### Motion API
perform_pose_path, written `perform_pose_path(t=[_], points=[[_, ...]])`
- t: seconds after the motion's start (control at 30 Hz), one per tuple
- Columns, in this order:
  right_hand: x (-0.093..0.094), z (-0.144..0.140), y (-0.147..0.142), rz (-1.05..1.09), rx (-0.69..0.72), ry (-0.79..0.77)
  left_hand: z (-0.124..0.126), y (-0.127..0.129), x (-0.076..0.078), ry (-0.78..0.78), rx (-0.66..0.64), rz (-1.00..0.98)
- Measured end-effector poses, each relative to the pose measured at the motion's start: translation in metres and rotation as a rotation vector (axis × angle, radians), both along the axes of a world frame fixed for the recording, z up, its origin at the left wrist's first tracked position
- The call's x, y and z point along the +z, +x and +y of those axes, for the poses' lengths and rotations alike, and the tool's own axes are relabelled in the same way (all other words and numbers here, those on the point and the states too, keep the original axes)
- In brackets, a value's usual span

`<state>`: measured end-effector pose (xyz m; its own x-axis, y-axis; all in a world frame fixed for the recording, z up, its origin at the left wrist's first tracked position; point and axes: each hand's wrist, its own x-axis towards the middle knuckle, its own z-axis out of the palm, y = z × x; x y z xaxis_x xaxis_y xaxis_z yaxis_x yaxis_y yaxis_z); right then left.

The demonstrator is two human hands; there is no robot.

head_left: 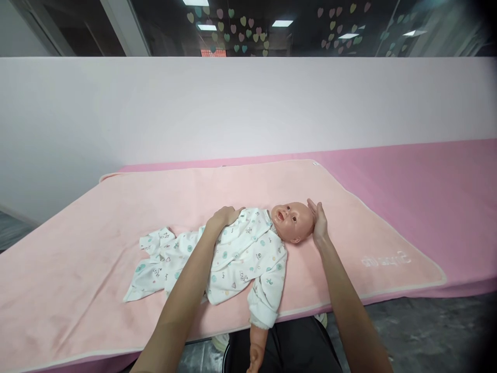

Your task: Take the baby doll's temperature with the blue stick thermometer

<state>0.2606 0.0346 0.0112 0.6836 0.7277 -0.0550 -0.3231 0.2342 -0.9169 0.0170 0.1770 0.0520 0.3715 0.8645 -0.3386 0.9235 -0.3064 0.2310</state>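
Over the near edge of the pale pink towel-covered table [77,290] one bare plastic forearm [257,346] of our baby doll in a white printed cotton romper [248,254] hangs free. Our left hand [223,216] lies flat on its chest, gripping nothing, pinning it. Farther right, our right hand [319,221] cups the hard head [293,221], open-palmed, steadying it. Behind runs a white wall [194,103].
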Motion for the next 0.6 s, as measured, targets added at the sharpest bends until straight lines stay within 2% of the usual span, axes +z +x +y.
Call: perform_pose_path(t=[0.17, 0.33, 0.5, 0.6], points=[[0.0, 0.001, -0.001, -0.092, -0.017, 0.022, -0.003, -0.001, 0.003, -0.011, 0.007, -0.007], [-0.006, 0.0, 0.009, -0.127, 0.156, 0.01, -0.001, -0.001, 0.0, -0.011, -0.004, -0.012], [-0.01, 0.0, 0.028, -0.186, 0.028, -0.013, 0.0, 0.0, -0.001, -0.018, -0.01, -0.011], [-0.01, 0.001, 0.029, -0.169, 0.045, 0.0, 0.0, 0.0, -0.002, -0.011, -0.019, -0.009]])
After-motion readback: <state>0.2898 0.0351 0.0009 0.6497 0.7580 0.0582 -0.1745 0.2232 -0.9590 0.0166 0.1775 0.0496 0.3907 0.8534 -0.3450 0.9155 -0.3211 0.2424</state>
